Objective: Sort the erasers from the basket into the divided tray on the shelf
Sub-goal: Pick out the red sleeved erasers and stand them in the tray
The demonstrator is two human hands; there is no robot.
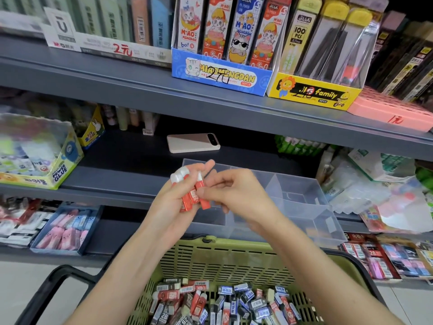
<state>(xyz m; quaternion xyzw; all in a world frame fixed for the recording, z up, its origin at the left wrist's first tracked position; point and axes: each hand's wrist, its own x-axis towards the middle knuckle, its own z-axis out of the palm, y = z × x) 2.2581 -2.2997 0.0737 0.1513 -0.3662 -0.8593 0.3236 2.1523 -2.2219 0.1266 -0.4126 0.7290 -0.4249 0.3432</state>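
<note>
HELD: red-sleeved white block erasers [191, 199] gripped in left hand [169, 204], one pinched by right hand [239, 193] in front of clear plastic divided tray [304, 202] | RISK: bunch loosened as one is drawn out — spill into green plastic basket [225, 256] or wrong compartment judged possible.

Basket [225, 252]: near side cut off by the lower edge; labels on its erasers [234, 299] too small to read. Tray [304, 202]: left compartments hidden behind both hands. Left hand [168, 207] covers the lower ends of the red erasers [191, 199]; right hand [239, 193] perhaps pinches one, contact unclear. Glue box [39, 156], far left, blurred.
</note>
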